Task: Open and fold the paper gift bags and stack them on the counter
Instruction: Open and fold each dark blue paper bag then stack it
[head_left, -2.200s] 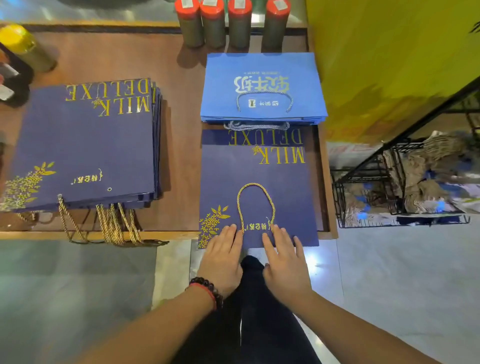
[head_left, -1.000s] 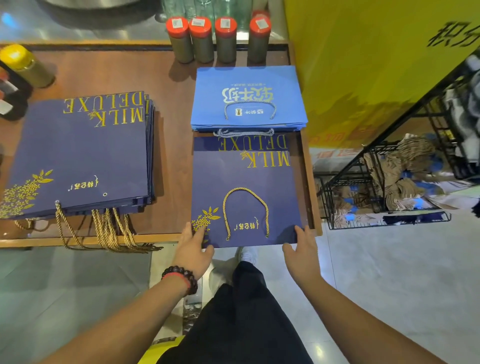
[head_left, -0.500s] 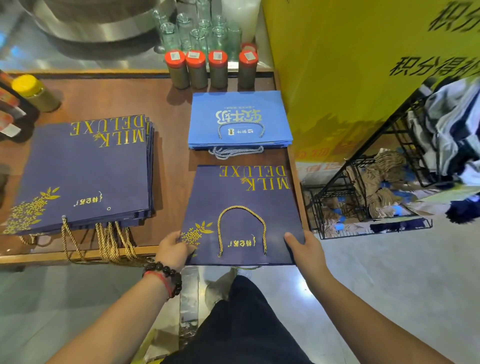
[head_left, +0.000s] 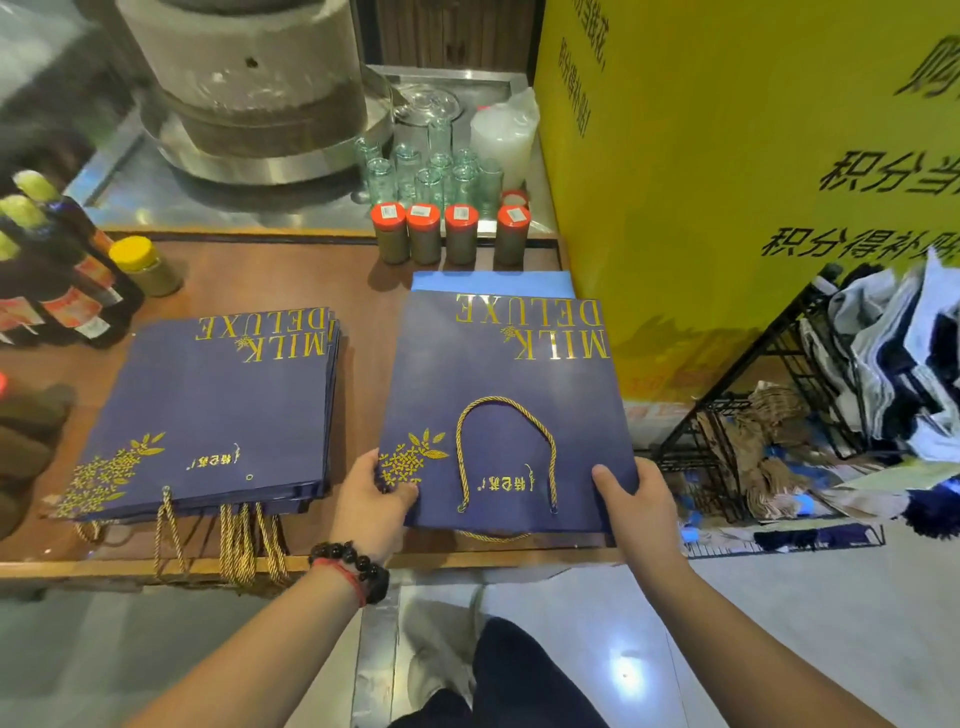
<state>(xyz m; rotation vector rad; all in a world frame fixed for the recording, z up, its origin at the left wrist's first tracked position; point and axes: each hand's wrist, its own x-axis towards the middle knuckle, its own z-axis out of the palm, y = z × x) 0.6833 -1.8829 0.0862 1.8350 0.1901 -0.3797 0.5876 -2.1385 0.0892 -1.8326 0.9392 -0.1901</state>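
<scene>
A flat navy gift bag printed "MILK DELUXE" in gold, with a gold rope handle, is lifted off the wooden counter. My left hand pinches its near left corner, thumb on top by the gold flowers. My right hand grips its near right corner. The bag's far end covers most of a pile of light blue bags. To the left lies a stack of folded navy bags, their rope handles hanging over the counter's front edge.
Red-capped jars stand in a row behind the bags, with glasses beyond. Dark bottles and a yellow-capped jar stand at the left. A yellow panel and a black wire rack with paper and cloth are at the right.
Both hands went from pressing flat on the navy bag to gripping its near corners. The bag has been lifted and now hides most of the light blue pile.
</scene>
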